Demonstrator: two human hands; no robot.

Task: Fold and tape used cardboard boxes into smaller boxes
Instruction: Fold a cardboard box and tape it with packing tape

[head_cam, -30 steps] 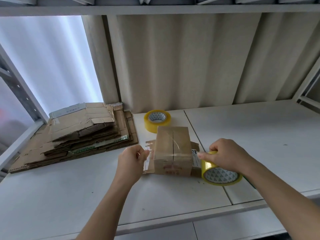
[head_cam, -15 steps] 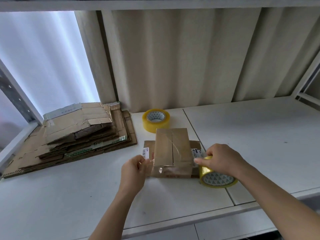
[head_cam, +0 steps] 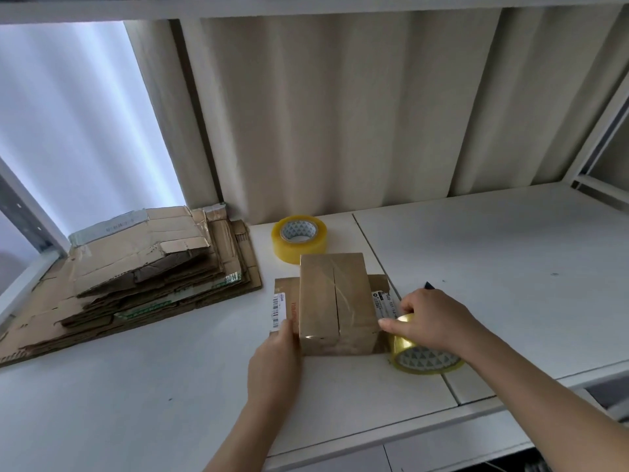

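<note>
A small folded cardboard box [head_cam: 335,303] stands on the white shelf, with clear tape across its top seam and flat flaps sticking out left and right. My left hand [head_cam: 276,364] presses flat against the box's left side near its front corner. My right hand [head_cam: 432,320] grips a yellow tape roll [head_cam: 423,354] just right of the box, thumb pointing at the box's right edge. A strip of tape runs from the roll onto the box.
A second yellow tape roll [head_cam: 299,237] lies behind the box. A stack of flattened cardboard [head_cam: 136,270] fills the left of the shelf [head_cam: 510,267]. A small dark object [head_cam: 429,285] lies behind my right hand. The shelf's front edge is close to my arms.
My left hand let go of the tape end and moved flat against the box's left side. My right hand brought the roll lower, beside the box.
</note>
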